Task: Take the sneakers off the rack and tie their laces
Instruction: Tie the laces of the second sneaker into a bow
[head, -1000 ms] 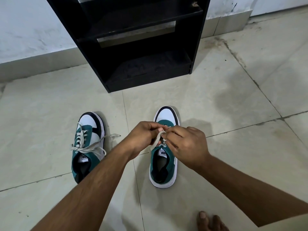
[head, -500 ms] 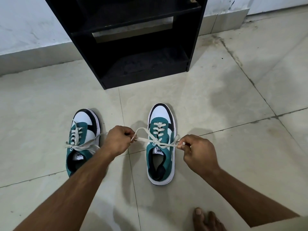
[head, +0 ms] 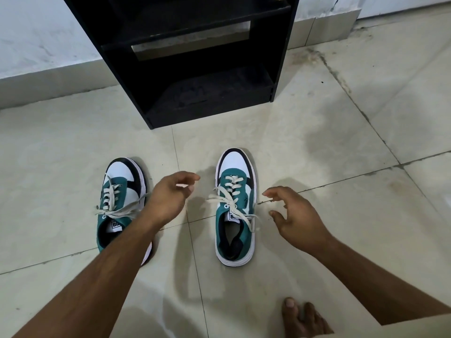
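Observation:
Two teal, white and black sneakers stand on the tiled floor, toes pointing at the rack. On the right sneaker (head: pixel 234 208) a knotted lace (head: pixel 231 203) lies across the tongue, its ends dropped to either side. The left sneaker (head: pixel 122 203) has its lace ends crossed loosely over the tongue. My left hand (head: pixel 168 198) hovers between the two shoes with relaxed fingers, holding nothing. Just right of the right sneaker, my right hand (head: pixel 295 215) hangs with fingers spread and loosely curled, holding nothing.
A black shoe rack (head: pixel 195 57) with bare shelves stands against the white wall behind the sneakers. My bare foot (head: pixel 302 318) shows at the bottom right. Pale floor tiles (head: pixel 341 142) spread all around.
Both hands pulled the right sneaker's lace ends outward, then let them go. The lace now lies on the shoe and the hands have opened and drawn apart.

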